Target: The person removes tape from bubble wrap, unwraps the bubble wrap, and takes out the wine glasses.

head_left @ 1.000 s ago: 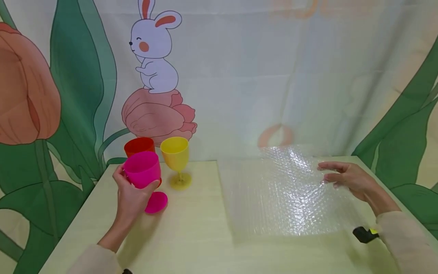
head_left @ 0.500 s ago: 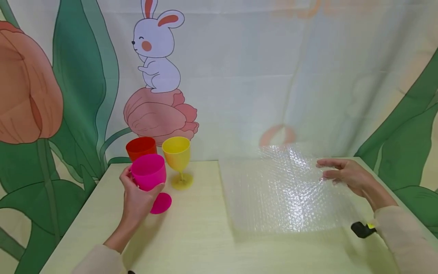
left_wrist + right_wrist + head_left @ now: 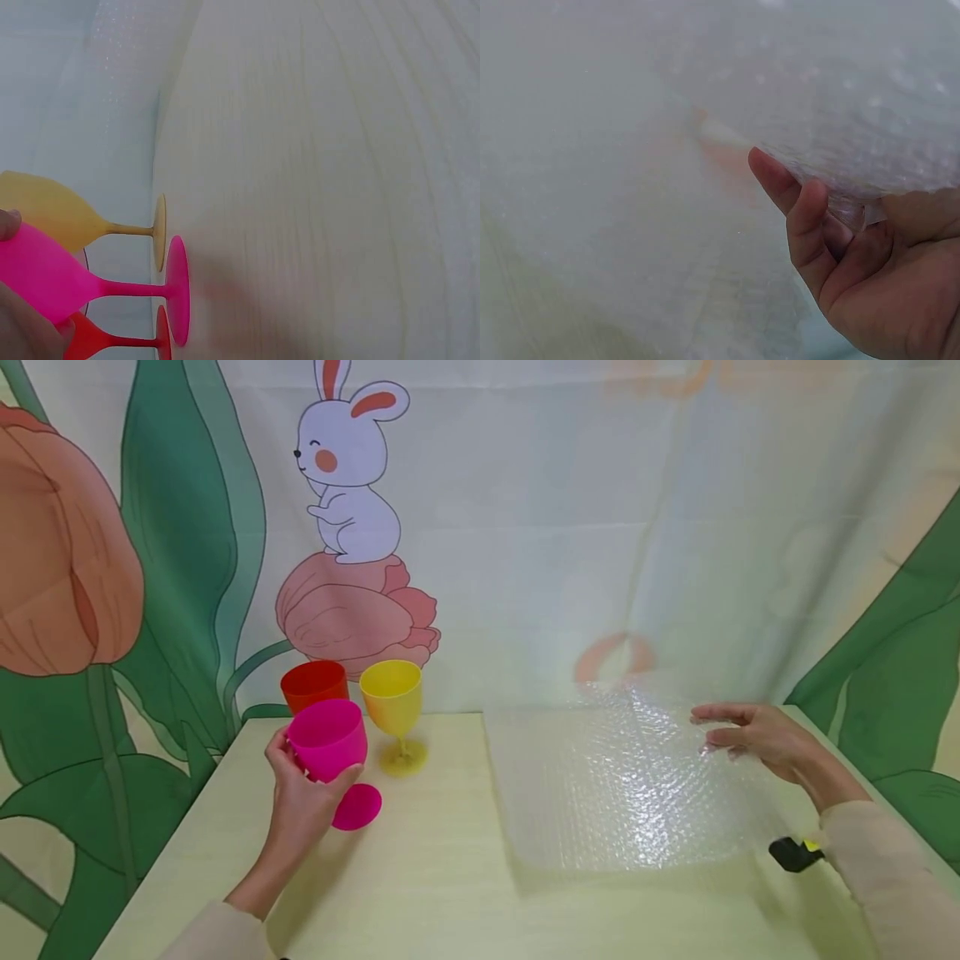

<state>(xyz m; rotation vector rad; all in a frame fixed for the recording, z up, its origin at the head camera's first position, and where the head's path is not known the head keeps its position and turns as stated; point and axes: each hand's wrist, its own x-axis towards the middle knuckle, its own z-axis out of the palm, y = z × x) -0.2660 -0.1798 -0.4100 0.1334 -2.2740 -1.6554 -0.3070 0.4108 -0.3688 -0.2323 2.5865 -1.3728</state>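
A magenta goblet (image 3: 327, 739) is gripped around its bowl by my left hand (image 3: 303, 797), thumb towards the front. It stands upright, slightly tilted; whether its foot touches the table I cannot tell. Just behind it are a red goblet (image 3: 315, 683), partly hidden, and a yellow goblet (image 3: 392, 697), both upright. Over the right half lies clear bubble wrap (image 3: 592, 793), its front edge raised off the table. My right hand (image 3: 772, 743) pinches its right edge. In the right wrist view, two layers of the bubble wrap (image 3: 855, 112) part near the fingertips.
The pale wood-look table (image 3: 427, 893) ends at a hanging cloth (image 3: 517, 577) printed with a rabbit and tulips. A black and yellow piece (image 3: 795, 854) sits at the right sleeve.
My left hand has shifted slightly right with the magenta goblet. The right hand and bubble wrap stay nearly in place; the whole head view has drifted a little.
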